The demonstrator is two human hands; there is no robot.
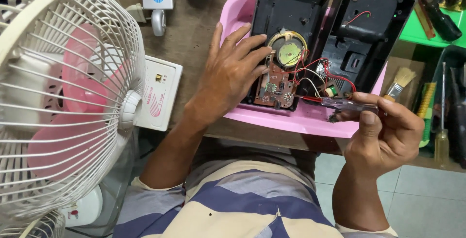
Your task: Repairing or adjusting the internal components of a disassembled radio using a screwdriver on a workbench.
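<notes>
Two halves of a black plastic case (291,5) lie opened like a book on a shallow pink tray (233,12), which sits on the brown counter (194,29). The left half lies flat, its long axis running away from the person, and shows a round speaker (290,49) with a brown circuit board (274,86) below it. The right half (369,24) tilts up on its edge. Thin red and white wires (315,70) run between them.

The left hand (228,73) rests on the left half, fingers (250,46) spread apart and touching the board's edge. The right hand (386,136) has its fingers clamped on a slim clear-handled screwdriver (347,103), which lies nearly level, tip pointing left toward the wires.

A white wire-caged fan (63,97) with pink blades stands at the left. A bristle brush (400,82) lies to the right of the tray.
</notes>
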